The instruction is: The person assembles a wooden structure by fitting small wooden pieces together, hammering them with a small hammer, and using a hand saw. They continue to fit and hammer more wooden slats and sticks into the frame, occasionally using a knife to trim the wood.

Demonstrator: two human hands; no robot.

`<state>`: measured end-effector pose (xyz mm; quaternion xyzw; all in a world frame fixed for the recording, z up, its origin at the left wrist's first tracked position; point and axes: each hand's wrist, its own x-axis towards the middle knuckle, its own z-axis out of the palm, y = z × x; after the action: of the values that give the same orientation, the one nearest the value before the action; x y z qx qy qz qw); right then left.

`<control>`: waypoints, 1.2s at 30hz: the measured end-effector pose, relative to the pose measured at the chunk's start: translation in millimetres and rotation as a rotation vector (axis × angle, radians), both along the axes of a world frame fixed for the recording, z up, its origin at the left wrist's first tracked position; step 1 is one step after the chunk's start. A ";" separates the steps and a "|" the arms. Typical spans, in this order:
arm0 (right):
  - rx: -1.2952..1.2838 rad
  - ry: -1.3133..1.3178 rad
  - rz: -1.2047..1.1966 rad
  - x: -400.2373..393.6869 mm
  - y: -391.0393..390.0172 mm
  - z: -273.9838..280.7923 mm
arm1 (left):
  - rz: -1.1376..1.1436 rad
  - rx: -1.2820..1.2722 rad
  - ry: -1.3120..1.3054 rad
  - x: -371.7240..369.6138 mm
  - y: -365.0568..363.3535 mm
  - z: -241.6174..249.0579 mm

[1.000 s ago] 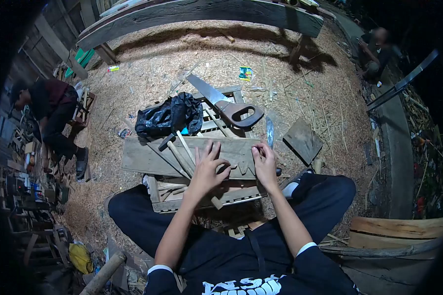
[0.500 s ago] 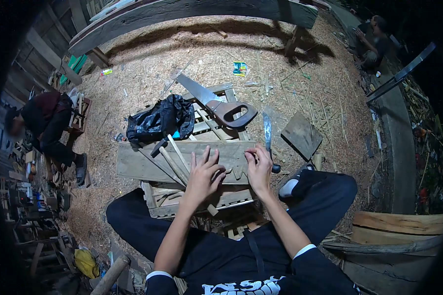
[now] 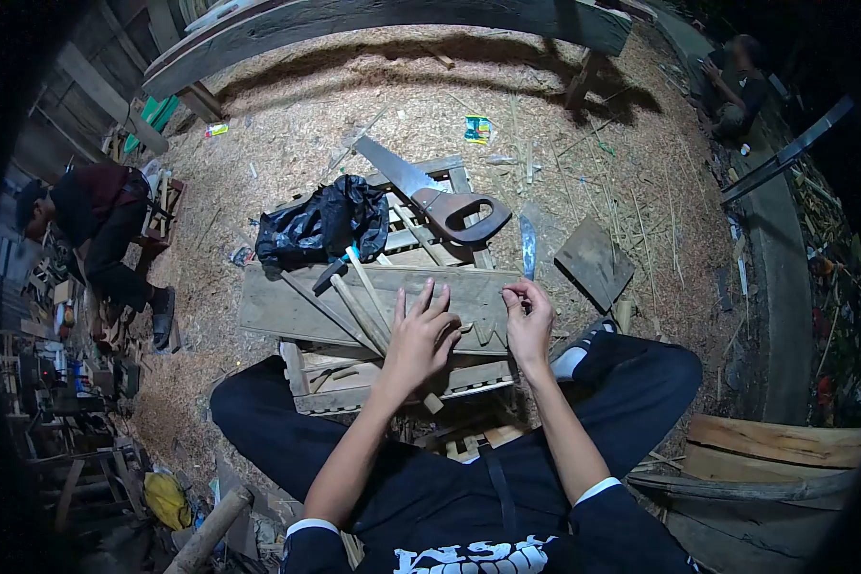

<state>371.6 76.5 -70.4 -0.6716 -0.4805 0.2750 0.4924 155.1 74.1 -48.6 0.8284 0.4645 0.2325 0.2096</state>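
Note:
My left hand (image 3: 421, 340) rests over the wooden plank (image 3: 287, 301) with its fingers spread, beside a hammer (image 3: 361, 312) whose wooden handle runs towards my wrist. At the plank's right end is my right hand (image 3: 530, 325), thumb and fingertips pinched together; whatever they may hold is too small to make out. Small wood pieces (image 3: 489, 334) lie on the plank between my hands. Just beyond my right hand a knife blade (image 3: 528, 247) points away, its handle hidden. The plank lies across a slatted wooden crate (image 3: 340, 397).
A handsaw (image 3: 450, 208) and a black plastic bag (image 3: 325, 225) lie on the crate's far side. A square board (image 3: 595, 264) is on the sawdust floor to the right. One person (image 3: 96, 239) bends at the left; another (image 3: 737, 86) sits far right. A beam (image 3: 383, 43) spans the back.
The view has shifted slightly, so the crate and tools appear further right. My right hand, still pinched, now covers the knife handle. My left hand stays spread over the plank.

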 end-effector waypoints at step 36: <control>0.348 -0.458 0.517 -65.0 -30.7 43.9 | 0.477 -0.021 -0.148 -56.2 -46.5 3.3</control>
<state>306.7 45.8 -26.5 -0.4787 -0.7711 0.1473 0.3933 98.8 27.6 -45.2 0.6738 0.6326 0.3306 0.1909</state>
